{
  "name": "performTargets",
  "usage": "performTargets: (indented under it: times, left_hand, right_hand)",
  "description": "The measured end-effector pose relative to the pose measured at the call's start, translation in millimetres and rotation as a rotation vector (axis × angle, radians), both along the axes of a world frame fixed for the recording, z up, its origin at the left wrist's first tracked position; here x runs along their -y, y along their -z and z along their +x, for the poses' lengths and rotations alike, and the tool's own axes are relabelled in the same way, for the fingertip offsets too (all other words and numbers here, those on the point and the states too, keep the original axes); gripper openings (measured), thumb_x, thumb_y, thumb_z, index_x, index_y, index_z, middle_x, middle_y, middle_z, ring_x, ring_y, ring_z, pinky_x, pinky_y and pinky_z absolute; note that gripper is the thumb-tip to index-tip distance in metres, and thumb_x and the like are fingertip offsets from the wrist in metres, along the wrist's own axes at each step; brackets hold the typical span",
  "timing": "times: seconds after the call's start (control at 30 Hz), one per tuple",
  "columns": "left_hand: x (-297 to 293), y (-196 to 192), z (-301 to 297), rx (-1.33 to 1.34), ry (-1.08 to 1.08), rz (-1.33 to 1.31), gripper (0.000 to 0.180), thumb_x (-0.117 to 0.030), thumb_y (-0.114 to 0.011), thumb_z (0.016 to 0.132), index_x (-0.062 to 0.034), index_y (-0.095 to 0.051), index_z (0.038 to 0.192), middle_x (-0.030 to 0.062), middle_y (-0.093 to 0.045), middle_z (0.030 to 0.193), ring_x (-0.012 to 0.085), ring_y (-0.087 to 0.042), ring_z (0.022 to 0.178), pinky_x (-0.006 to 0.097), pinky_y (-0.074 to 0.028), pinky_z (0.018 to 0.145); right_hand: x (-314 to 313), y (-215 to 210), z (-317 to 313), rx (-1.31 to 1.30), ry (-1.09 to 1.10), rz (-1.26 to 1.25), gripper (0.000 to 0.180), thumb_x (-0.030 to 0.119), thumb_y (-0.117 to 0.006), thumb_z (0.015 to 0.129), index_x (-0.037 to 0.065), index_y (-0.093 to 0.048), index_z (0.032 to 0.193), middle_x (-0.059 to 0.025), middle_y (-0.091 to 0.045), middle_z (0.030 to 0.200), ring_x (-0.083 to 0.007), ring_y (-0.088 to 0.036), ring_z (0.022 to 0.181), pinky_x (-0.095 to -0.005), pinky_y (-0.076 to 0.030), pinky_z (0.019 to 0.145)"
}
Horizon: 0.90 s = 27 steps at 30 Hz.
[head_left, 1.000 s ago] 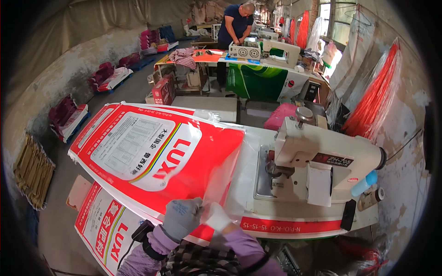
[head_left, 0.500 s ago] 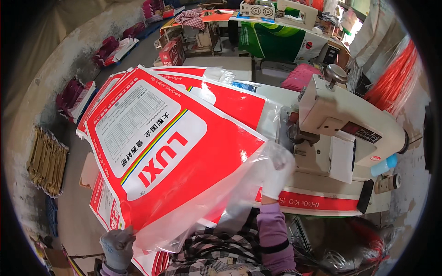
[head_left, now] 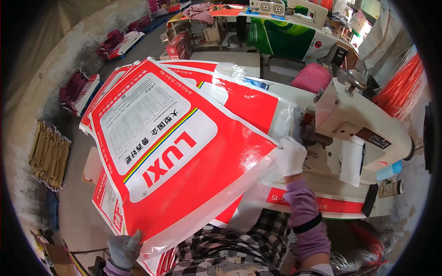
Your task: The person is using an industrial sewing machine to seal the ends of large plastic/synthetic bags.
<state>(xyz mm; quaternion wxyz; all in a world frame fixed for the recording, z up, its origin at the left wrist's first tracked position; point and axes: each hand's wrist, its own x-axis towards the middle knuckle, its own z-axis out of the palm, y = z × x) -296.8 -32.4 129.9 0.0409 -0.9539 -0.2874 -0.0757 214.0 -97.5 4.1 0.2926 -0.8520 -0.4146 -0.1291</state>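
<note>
A large red-and-white printed sack (head_left: 221,161) lies slantwise across a pile of similar sacks (head_left: 255,108). Along its near edge runs a clear plastic strip (head_left: 198,232). My right hand (head_left: 292,157), in a white glove, is closed on the sack's right corner, beside the sewing machine's bed. At the near left corner is my left hand (head_left: 123,250), in a grey glove, its thumb over the edge and its other fingers partly hidden. The edge stretches fairly straight between both hands.
A cream sewing machine (head_left: 363,119) stands close on the right, with a pink bundle (head_left: 312,77) behind it. Red strands (head_left: 400,89) hang at far right. Stacks of brown sacks (head_left: 49,156) and purple sacks (head_left: 76,92) line the left wall.
My right hand has moved right, drawing the sack's near edge straighter. The loose clear plastic along that edge shows as a narrower strip. The whole view has shifted slightly.
</note>
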Motion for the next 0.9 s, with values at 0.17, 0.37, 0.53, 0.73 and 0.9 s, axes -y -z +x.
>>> performTargets:
  times: [0.17, 0.37, 0.53, 0.73, 0.9]
  left_hand:
    - [-20, 56, -40, 0.302, -0.175, -0.13, 0.028, -0.009, -0.063, 0.083, -0.0104, -0.066, 0.111, 0.0074, -0.062, 0.07, 0.0201, -0.06, 0.059, 0.034, -0.05, 0.059]
    - [-304, 0, 25, 1.686, -0.472, -0.577, 0.046, -0.04, -0.047, 0.099, -0.006, -0.049, 0.131, 0.0089, -0.059, 0.117, 0.0205, -0.057, 0.104, 0.036, -0.051, 0.084]
    - [-341, -39, 360, 0.312, 0.082, 0.524, 0.037, -0.02, -0.06, 0.084, -0.0081, -0.06, 0.119, 0.0107, -0.064, 0.113, 0.0246, -0.061, 0.101, 0.036, -0.049, 0.086]
    - [-176, 121, 574, 0.149, 0.838, -0.506, 0.028, -0.012, -0.055, 0.08, -0.0156, -0.067, 0.105, 0.0075, -0.069, 0.094, 0.0269, -0.066, 0.09, 0.038, -0.052, 0.077]
    - [-74, 128, 591, -0.123, 0.833, -0.235, 0.027, -0.016, -0.058, 0.08, -0.0233, -0.068, 0.104, 0.0041, -0.07, 0.091, 0.0243, -0.066, 0.087, 0.036, -0.052, 0.074]
  right_hand:
    - [-24, -58, 10, 0.379, -0.358, 0.031, 0.037, 0.016, -0.064, 0.072, 0.012, -0.063, 0.109, -0.0083, -0.05, 0.135, -0.0269, -0.054, 0.116, -0.0387, -0.048, 0.089]
    - [-25, -132, -159, 0.019, -1.13, 0.264, 0.022, 0.019, -0.057, 0.072, 0.0, -0.059, 0.082, -0.0068, -0.055, 0.071, -0.0218, -0.055, 0.065, -0.034, -0.05, 0.074]
    - [66, -37, -140, -0.226, -0.514, 0.192, 0.037, 0.012, -0.064, 0.073, 0.004, -0.065, 0.109, -0.0108, -0.066, 0.085, -0.0236, -0.064, 0.069, -0.0334, -0.053, 0.065]
    - [214, 72, -182, -0.96, 0.366, 0.531, 0.035, 0.012, -0.051, 0.094, -0.003, -0.058, 0.124, -0.0148, -0.07, 0.104, -0.013, -0.064, 0.094, -0.0302, -0.051, 0.083]
    - [313, 82, -221, -0.497, 0.394, -0.009, 0.031, 0.013, -0.061, 0.088, 0.0, -0.066, 0.116, -0.0151, -0.073, 0.089, -0.0183, -0.07, 0.083, -0.0315, -0.053, 0.077]
